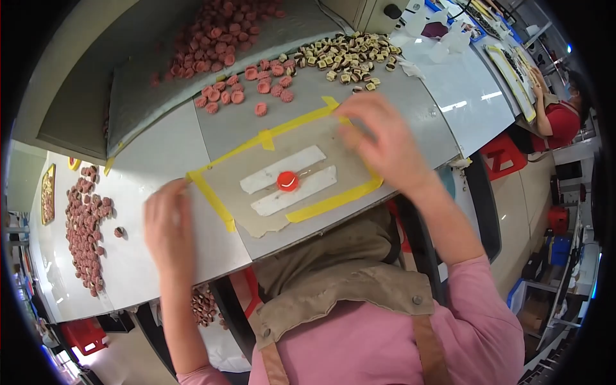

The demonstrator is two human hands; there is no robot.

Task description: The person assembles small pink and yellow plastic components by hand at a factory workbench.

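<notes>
A round red piece (287, 181) with a pale curved mark sits between two white strips (283, 169) on a grey-beige sheet (256, 224). Yellow tape (212, 202) runs along the sheet's edges. To the left of the sheet, my left hand (168, 224) is over the white table, slightly blurred, thumb apart from the fingers and nothing seen in it. My right hand (382, 141) is above the sheet's far right corner, fingers bent and smeared by motion; whether they hold anything is unclear. Beyond it lies a pile of small cream-and-dark pieces (350, 51).
Pink ridged cups (218, 38) are heaped in the grey housing at the back, with several loose ones (261, 109) in front. More pink-and-dark pieces (83, 231) spread over the table's left. At far right a person in red (564, 122) works beside a yellow-edged tray (510, 80).
</notes>
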